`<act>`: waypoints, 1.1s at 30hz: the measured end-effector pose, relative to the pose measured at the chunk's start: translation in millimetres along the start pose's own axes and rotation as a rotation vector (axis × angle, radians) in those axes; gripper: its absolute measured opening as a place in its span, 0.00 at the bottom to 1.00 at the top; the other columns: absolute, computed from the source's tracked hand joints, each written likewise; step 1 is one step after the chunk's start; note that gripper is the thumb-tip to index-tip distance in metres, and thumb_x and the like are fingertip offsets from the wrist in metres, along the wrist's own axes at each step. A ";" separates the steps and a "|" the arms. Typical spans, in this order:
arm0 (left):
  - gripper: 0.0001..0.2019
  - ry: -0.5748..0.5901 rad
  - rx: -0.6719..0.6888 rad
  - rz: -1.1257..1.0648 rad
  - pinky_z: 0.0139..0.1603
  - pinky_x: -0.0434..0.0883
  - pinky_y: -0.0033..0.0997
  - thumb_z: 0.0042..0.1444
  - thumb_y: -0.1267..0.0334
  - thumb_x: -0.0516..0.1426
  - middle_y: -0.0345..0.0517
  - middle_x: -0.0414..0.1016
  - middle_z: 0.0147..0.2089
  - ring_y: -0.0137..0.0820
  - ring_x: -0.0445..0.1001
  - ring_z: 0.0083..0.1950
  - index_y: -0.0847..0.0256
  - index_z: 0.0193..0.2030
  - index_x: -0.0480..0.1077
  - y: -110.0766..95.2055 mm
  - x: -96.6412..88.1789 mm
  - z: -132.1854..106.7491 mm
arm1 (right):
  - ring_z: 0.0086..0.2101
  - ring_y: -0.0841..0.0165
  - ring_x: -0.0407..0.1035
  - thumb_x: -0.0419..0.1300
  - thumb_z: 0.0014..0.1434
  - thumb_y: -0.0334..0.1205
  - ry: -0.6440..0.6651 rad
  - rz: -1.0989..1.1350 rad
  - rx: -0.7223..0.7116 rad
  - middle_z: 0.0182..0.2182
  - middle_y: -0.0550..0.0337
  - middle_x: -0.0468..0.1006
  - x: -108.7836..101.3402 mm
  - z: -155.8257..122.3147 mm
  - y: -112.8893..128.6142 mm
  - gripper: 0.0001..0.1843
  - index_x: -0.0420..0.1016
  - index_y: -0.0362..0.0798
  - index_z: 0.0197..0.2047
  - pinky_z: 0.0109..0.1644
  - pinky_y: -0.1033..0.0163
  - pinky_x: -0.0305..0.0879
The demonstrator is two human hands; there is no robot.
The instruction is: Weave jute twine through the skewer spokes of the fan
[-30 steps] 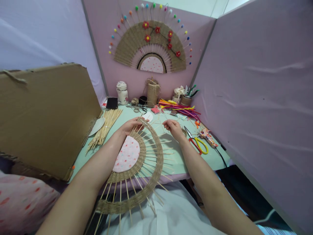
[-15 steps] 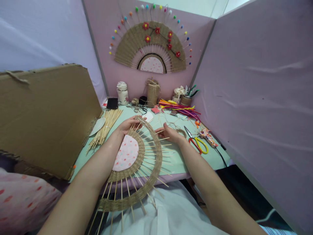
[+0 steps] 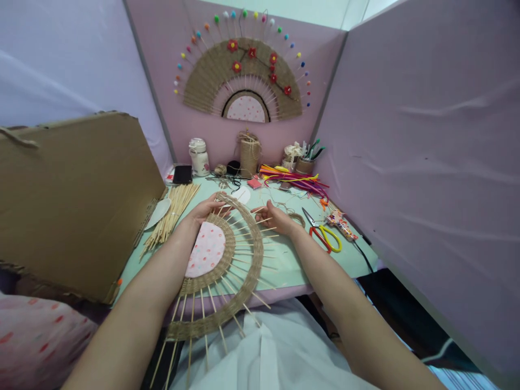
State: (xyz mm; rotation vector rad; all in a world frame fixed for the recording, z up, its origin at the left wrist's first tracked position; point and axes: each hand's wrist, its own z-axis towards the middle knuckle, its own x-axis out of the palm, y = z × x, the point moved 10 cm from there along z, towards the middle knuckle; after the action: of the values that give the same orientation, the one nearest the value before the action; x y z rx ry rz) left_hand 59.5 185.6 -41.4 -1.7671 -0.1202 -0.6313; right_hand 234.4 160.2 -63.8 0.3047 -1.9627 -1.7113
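Holding the fan (image 3: 229,246) by its far end, left hand (image 3: 210,208) is closed around the weave; right hand (image 3: 276,219) sits by the stick tips, fingers half curled, can't tell from here if they pinch anything. Fan slants over the near edge of the table (image 3: 292,265), near end above the lap (image 3: 292,336). Looks light, springy; thin sticks (image 3: 202,303) could snap, so best held by the woven bands (image 3: 257,254).

A second ago the right hand (image 3: 279,219) was pinched well clear of the woven fan (image 3: 229,246); now its fingers (image 3: 262,215) have loosened beside the stick tips (image 3: 270,236) — thumb standing apart. The fan's upper end has slid left, farther from the white disc (image 3: 243,195) — and the view has swung slightly right.
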 end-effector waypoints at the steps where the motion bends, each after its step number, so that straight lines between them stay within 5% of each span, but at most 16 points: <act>1: 0.23 -0.023 0.013 -0.022 0.35 0.75 0.34 0.42 0.79 0.62 0.50 0.77 0.44 0.43 0.78 0.42 0.57 0.45 0.65 -2.2 -4.5 1.4 | 0.27 0.72 0.64 0.44 0.58 0.66 -0.018 0.000 0.007 0.27 0.56 0.72 -2.7 2.1 -1.8 0.34 0.76 0.45 0.40 0.30 0.67 0.59; 6: 0.23 -0.075 0.021 -0.081 0.34 0.75 0.33 0.43 0.80 0.60 0.49 0.77 0.43 0.42 0.78 0.41 0.57 0.46 0.66 -8.4 -19.9 1.4 | 0.26 0.73 0.63 0.49 0.56 0.65 -0.130 -0.094 -0.035 0.28 0.56 0.73 -14.1 4.3 1.0 0.31 0.76 0.45 0.40 0.28 0.68 0.57; 13: 0.27 -0.061 -0.027 -0.020 0.35 0.75 0.34 0.45 0.80 0.59 0.50 0.77 0.43 0.39 0.79 0.39 0.57 0.52 0.62 -6.2 -15.0 -5.2 | 0.22 0.75 0.56 0.50 0.54 0.64 -0.340 -0.347 -0.225 0.23 0.61 0.69 -32.9 -9.3 30.7 0.30 0.77 0.45 0.34 0.26 0.67 0.52; 20: 0.23 -0.089 -0.003 -0.041 0.34 0.75 0.34 0.43 0.81 0.59 0.48 0.77 0.39 0.40 0.79 0.38 0.59 0.47 0.64 -5.2 -21.4 -2.6 | 0.29 0.68 0.64 0.52 0.55 0.60 -0.482 -0.599 -0.400 0.24 0.59 0.71 -32.6 -27.4 56.5 0.26 0.77 0.45 0.29 0.36 0.63 0.58; 26: 0.25 -0.086 0.027 -0.076 0.36 0.76 0.34 0.44 0.81 0.59 0.48 0.77 0.42 0.40 0.79 0.39 0.58 0.49 0.63 -7.6 -26.1 0.8 | 0.28 0.68 0.63 0.51 0.56 0.60 -0.474 -0.580 -0.382 0.24 0.58 0.71 -31.7 -28.3 54.9 0.27 0.77 0.45 0.30 0.35 0.63 0.57; 33: 0.22 -0.101 0.037 -0.148 0.36 0.76 0.34 0.47 0.81 0.58 0.48 0.77 0.42 0.40 0.78 0.42 0.57 0.48 0.65 -12.4 -27.7 -2.5 | 0.28 0.70 0.61 0.45 0.55 0.67 -0.286 -0.402 -0.198 0.29 0.56 0.74 -35.5 -12.0 30.0 0.35 0.79 0.46 0.35 0.34 0.64 0.57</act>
State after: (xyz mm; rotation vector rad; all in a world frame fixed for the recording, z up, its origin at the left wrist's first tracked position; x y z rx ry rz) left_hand 30.2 193.7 -43.4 -1.7650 -0.3330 -0.6416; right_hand 275.3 172.6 -41.9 0.4237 -2.0035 -2.2991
